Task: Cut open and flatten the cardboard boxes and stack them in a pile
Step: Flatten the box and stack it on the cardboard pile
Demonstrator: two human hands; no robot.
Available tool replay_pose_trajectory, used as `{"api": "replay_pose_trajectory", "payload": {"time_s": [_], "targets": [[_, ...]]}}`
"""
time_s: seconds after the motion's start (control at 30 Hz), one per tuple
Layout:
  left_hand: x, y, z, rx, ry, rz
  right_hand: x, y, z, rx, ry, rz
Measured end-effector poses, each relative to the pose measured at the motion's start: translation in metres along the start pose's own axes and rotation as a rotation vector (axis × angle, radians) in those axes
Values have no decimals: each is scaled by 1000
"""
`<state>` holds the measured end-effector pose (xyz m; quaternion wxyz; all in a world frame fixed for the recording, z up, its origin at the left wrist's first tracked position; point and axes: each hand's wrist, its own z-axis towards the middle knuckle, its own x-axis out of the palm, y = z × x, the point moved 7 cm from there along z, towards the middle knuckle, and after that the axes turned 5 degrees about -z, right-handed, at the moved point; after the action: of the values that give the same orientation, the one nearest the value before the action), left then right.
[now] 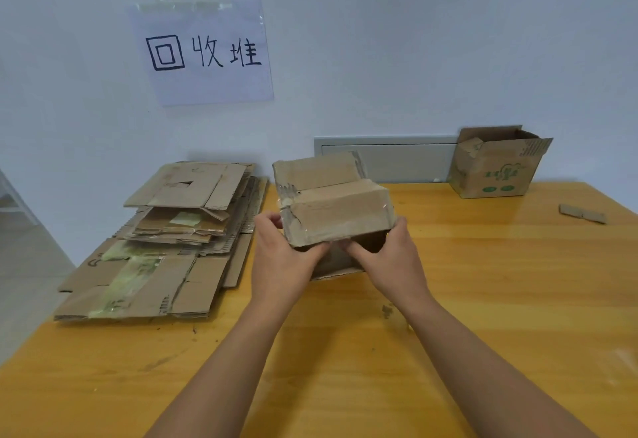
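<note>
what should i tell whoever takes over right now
Left hand and right hand: each has a grip on the near edge of the taped box, held above the table.
Done: a pile of flattened boxes lies at the table's left.
Left: flatten the taped box, then the open box at the far right, and add both to the pile. A cardboard scrap lies near the right edge.

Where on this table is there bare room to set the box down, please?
Bare wood lies on the table right of both hands, between the right hand and the cardboard scrap, short of the open box. The near edge is also bare. The left side is crowded by the flattened pile.
</note>
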<state>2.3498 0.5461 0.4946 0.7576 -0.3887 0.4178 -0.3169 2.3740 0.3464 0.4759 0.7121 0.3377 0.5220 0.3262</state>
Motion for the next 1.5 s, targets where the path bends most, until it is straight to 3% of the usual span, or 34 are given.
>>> {"api": "replay_pose_trajectory", "payload": {"time_s": [0.2,0.37,0.6,0.8,1.07,1.27,1.4,1.5], "targets": [[1,4,1,-36,-1,-102,-5,5,1,-6,-41,-77],[0,18,7,-126,73,-135,-2,7,3,-11,51,36],[-4,23,14,-97,96,-84,0,10,1,-45,98,135],[-6,14,15,-102,228,-81,-4,15,0,-35,105,268],[-12,13,17,-47,58,153,4,18,-2,-47,130,373],[-9,10,9,42,259,-16,11,-8,10,176,247,716],[3,5,1,171,434,86,13,-19,15,247,316,1032],[19,22,-5,163,549,216,21,-44,14,443,264,1055]]}}
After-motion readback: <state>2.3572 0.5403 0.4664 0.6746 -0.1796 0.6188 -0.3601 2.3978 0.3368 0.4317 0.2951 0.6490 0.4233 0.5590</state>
